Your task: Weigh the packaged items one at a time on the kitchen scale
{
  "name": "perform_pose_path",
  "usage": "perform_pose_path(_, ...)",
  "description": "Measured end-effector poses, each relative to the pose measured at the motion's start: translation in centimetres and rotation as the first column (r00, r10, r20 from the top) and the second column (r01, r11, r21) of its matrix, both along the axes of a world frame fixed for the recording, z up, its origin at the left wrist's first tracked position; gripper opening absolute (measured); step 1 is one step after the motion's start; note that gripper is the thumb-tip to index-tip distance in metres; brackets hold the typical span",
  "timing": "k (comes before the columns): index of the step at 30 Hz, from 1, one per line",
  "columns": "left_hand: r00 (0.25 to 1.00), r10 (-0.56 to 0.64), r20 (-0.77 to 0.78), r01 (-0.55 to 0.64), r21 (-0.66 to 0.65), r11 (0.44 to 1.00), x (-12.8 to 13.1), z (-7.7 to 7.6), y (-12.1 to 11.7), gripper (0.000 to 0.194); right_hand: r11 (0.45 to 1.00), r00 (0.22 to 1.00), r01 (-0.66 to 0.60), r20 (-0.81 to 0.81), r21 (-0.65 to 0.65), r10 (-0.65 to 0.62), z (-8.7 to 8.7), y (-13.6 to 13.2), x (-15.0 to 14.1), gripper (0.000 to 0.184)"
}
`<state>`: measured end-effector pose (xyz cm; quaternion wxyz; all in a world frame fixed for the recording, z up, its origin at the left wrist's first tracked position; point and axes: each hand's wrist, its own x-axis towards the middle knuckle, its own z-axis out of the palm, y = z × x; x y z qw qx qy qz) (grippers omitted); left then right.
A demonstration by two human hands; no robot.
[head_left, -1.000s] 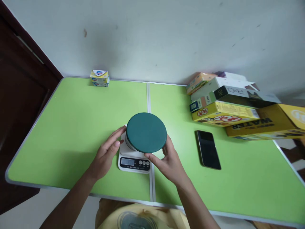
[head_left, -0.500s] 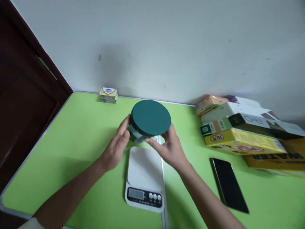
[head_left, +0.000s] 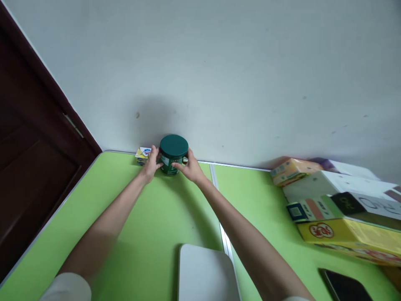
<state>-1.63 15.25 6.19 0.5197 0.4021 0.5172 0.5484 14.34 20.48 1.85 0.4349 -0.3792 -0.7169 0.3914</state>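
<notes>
A round dark green canister with a flat lid stands upright at the back of the green table, close to the wall. My left hand is closed against its left side, and my right hand grips its right side with the thumb across the front. Just left of the canister sits a small yellow and white box, partly hidden by my left hand. The white kitchen scale lies nearer to me with nothing on its plate; its display is out of the picture.
Several cartons, one of them a yellow box, are heaped on the right by the wall. A black phone lies at the lower right. A metal seam crosses the table. A dark door stands at the left.
Both hands have carried the green canister from above the scale back and left to the table's far edge, beside the small box. The view has tilted upward.
</notes>
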Motion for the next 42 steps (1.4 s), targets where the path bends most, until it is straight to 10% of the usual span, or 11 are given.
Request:
perform_pose_path(9, 0.996, 0.063, -0.059, -0.066, -0.06, 0.996, -3.5, -0.6, 2.2, 0.077, 1.0, 0.996, -0.009, 0.094, 0.021, 0.007, -0.4, 2.3, -2.8, 0.094)
perform_pose_path(22, 0.908, 0.313, -0.277, -0.293, 0.112, 0.95, -4.1, 0.3, -0.1, 0.055, 0.997, 0.989, 0.031, 0.145, -0.066, -0.021, 1.5, -1.1, -3.8, 0.089)
perform_pose_path(26, 0.871, 0.347, -0.347, -0.259, 0.277, 0.925, -1.0, -0.2, -4.7, 0.048, 0.983, 0.982, -0.011, 0.183, -0.183, 0.046, 3.4, -7.5, 3.2, 0.081)
perform_pose_path(31, 0.792, 0.092, -0.603, 0.139, 0.326, 0.935, 5.2, -1.6, -9.8, 0.045, 0.906, 0.936, -0.175, 0.22, -0.385, 0.275, 5.7, -19.0, 13.6, 0.075)
perform_pose_path(36, 0.77, -0.212, -0.602, 0.381, 0.167, 0.91, 14.3, -0.3, -12.1, 0.042, 0.874, 0.982, 0.023, 0.174, -0.485, 0.07, 4.8, -26.4, 21.9, 0.064)
perform_pose_path(42, 0.715, -0.408, -0.568, 0.568, 0.132, 0.812, 24.7, 1.7, -13.0, 0.036, 0.896, 0.988, 0.145, 0.118, -0.42, -0.105, 4.3, -29.2, 26.7, 0.047)
